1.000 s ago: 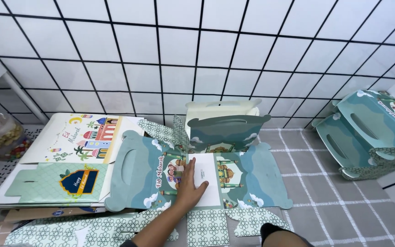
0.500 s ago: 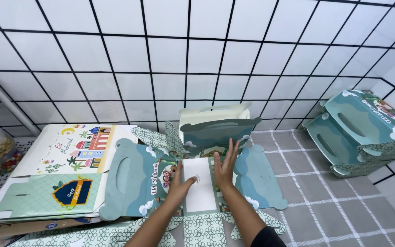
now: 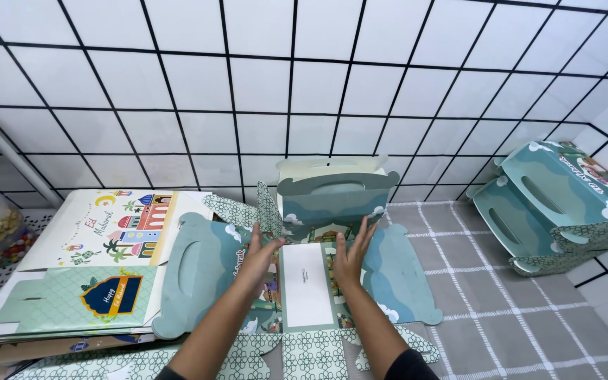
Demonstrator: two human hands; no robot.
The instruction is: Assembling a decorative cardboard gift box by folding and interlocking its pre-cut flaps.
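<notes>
Teal cardboard gift box [image 3: 304, 295], unfolded flat, back flap upright.

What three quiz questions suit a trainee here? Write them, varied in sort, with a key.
1. True or false: both hands press on the flat unfolded teal box on the table.
2. Which hand lies left of the box's white centre panel? A) left hand B) right hand
3. Where do the folded teal boxes sit: far right or far left?

Key
1. True; one hand on each side of the panel.
2. A
3. Far right, by the tiled wall; the stack of flat printed sheets lies on the left.
</notes>
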